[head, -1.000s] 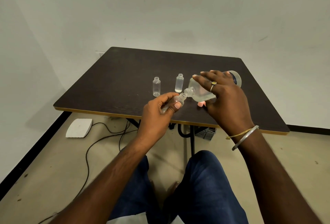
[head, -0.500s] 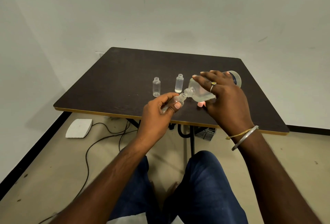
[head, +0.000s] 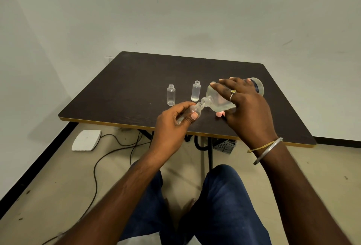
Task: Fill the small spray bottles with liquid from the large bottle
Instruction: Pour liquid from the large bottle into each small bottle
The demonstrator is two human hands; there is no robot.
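Left hand [head: 172, 125] is nearest, thumb and fingers curled round a small spray bottle [head: 197, 108] that is tilted with its open mouth toward the right hand. Right hand [head: 248, 108] is just beyond and beside it, clasped over the large bottle [head: 215, 101], which is tipped so its neck meets the small mouth. Both are held above the near part of the table [head: 136, 80].

Risks: both mouths are narrow, so a wobble of either wrist likely sends liquid down the outside onto the left fingers, the table or the lap below. Tipping steeper could surge and overfill. Wet plastic may slip in the left hand's pinch.

Beyond the left hand stand two more bottles, uncapped and upright: the far-left bottle [head: 171, 95] and the middle bottle [head: 196, 94]. The middle one is close to the large bottle's shoulder — a swing there could knock it over.

Hard to read:
- The held bottle's body is wrapped in the left palm, so its fill level is unreadable.
- No stream is visible.
- Cannot tell whether the necks actually touch.
- Most of the large bottle is under the right hand, and its label is unreadable.
- A pale spot by the right index fingertip — unclear what it is.
- No spray caps are in view.
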